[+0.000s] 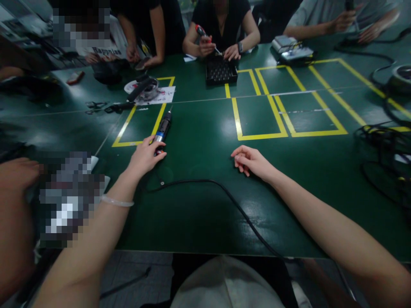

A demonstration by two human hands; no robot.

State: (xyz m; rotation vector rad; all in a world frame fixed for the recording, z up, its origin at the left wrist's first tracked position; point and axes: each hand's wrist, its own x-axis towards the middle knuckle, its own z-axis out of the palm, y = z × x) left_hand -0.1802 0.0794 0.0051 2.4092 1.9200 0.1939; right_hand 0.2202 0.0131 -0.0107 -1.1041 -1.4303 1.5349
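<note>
A corded electric screwdriver [165, 125] lies on the green table, its bit pointing away from me. Around its rear end my left hand [146, 155] is closed, with thumb and fingers on either side of the body. A black cord [205, 180] runs from near that hand across the table and over the front edge. My right hand [252, 161] rests on the table to the right, fingers loosely curled and slightly apart, holding nothing. Beyond it are yellow tape outlines [263, 137] on the table.
Across the table a person holds a red screwdriver [201, 31] over a black tray of small parts [221, 77]. A paper sheet [168, 95] lies under a coiled item at left. Tangled black cables [382, 145] lie at right. Another person's arm [16, 205] is at left.
</note>
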